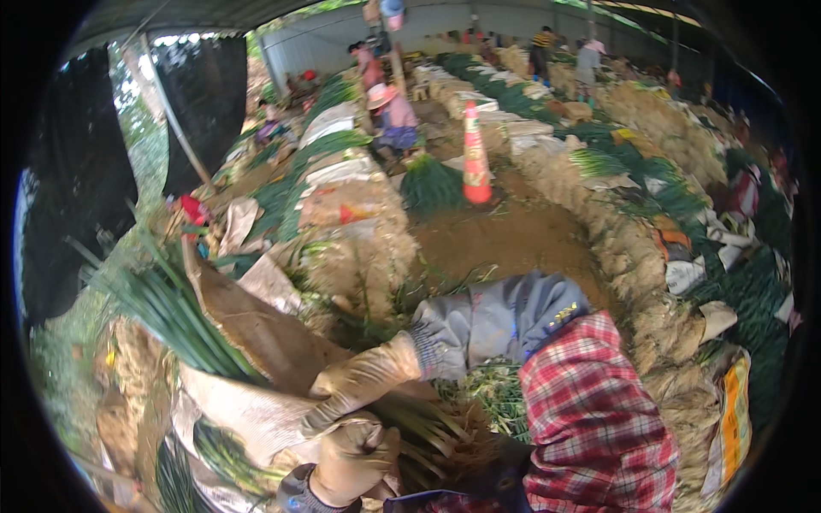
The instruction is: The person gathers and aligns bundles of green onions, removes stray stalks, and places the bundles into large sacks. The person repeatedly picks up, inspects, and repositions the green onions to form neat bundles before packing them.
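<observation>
A bundle of green onions lies wrapped in a beige woven sack sheet in front of me. Its green tops stick out at the left, and pale root ends show to the right of my hands. My right hand, in a tan rubber glove, grips the sheet's edge over the bundle. Just below it, my gloved left hand is closed on gathered sheet; its fingertips are partly hidden. One raised flap of the sheet stands behind the onions.
Loose green onions lie at lower left. Rows of rooted onion bundles line the right side, with a yellow-orange sack nearby. Ahead on the dirt floor stands a red traffic cone. A person in a hat crouches beyond; others work farther back.
</observation>
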{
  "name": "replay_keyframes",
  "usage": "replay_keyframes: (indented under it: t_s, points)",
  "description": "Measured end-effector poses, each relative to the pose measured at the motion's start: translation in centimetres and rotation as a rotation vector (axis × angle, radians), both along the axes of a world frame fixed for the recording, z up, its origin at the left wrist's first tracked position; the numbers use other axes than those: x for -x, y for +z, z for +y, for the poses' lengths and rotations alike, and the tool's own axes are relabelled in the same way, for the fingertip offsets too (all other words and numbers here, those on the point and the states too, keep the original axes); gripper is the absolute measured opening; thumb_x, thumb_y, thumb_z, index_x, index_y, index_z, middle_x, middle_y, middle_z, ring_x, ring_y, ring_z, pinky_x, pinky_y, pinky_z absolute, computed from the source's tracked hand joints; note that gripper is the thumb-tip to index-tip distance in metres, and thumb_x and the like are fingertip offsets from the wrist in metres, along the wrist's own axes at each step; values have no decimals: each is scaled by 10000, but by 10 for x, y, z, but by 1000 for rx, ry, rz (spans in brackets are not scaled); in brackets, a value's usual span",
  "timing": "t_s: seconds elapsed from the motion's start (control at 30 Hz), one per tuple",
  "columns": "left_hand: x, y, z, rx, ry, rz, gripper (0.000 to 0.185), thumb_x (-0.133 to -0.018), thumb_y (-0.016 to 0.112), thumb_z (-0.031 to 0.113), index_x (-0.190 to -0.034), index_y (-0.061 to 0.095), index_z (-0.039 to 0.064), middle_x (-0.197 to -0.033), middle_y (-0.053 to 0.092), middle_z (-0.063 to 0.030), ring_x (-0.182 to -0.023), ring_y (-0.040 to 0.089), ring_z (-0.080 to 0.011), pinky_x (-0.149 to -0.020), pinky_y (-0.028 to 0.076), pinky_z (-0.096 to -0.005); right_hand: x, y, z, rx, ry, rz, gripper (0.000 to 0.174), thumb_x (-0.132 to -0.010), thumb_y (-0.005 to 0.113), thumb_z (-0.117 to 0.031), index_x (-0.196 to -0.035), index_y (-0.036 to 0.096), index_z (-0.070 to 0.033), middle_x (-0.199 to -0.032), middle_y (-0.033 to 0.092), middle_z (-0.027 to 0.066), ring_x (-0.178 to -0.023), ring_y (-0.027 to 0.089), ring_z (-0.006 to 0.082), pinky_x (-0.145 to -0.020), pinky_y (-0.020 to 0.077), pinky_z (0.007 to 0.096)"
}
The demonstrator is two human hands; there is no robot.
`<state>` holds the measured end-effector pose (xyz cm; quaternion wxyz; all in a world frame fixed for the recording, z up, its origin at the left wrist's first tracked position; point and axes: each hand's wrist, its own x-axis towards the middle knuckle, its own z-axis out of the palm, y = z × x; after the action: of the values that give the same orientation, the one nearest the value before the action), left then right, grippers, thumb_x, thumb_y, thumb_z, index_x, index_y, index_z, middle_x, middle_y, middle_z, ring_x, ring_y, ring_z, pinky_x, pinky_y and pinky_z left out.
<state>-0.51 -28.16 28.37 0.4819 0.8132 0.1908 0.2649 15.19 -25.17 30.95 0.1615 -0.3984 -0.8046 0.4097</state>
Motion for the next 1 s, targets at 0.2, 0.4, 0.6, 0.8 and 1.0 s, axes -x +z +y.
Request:
replay_keyframes:
  t_s: [0.2, 0.4, 0.6, 0.8, 1.0]
  points:
    - [-138, -2, -42, -259, -439, -150, 354, -715, 648, -19, -527, 364, 78, -466, 342, 7, -410, 293, -94, -391, 267, -283, -142, -9, -103, 217, -550, 143, 524, -857, 545, -437, -1031, 599, 54, -978, 635, 152, -877, 588, 189, -773, 462, 303]
    - [-228, -15, -66, -207, -755, -163, 172, -718, 670, 69, -676, 504, 65, -585, 493, -74, -493, 467, -225, -492, 409, -335, -209, -52, -224, 70, -1315, 243, 368, -881, 552, -290, -1082, 607, 13, -1035, 628, 120, -932, 573, 162, -846, 446, 278]
    - [-310, -87, -48, 143, -962, -193, 464, -791, 650, 116, -1221, 489, 48, -1180, 554, -91, -1013, 539, -155, -781, 473, -295, -236, -69, -340, -21, -2024, 529, 248, -843, 593, -183, -951, 648, 34, -830, 649, 40, -748, 578, 122, -712, 458, 254]
    - [-376, -248, -28, 1054, -849, 259, 496, -933, 466, 294, -1328, 346, 19, -1298, 435, -95, -1168, 411, -201, -992, 321, -310, -259, -107, -399, -325, -2443, 768, 352, -825, 605, -198, -1063, 561, 58, -910, 598, 62, -803, 551, 131, -712, 439, 228]
    - [-547, -292, -28, 1481, -834, 486, 453, -960, 361, 350, -1288, 398, 40, -1249, 477, -92, -1117, 448, -224, -984, 329, -313, -324, -147, -407, -482, -2599, 836, 331, -890, 477, -205, -1090, 545, 49, -1018, 600, 107, -921, 569, 198, -831, 431, 306]
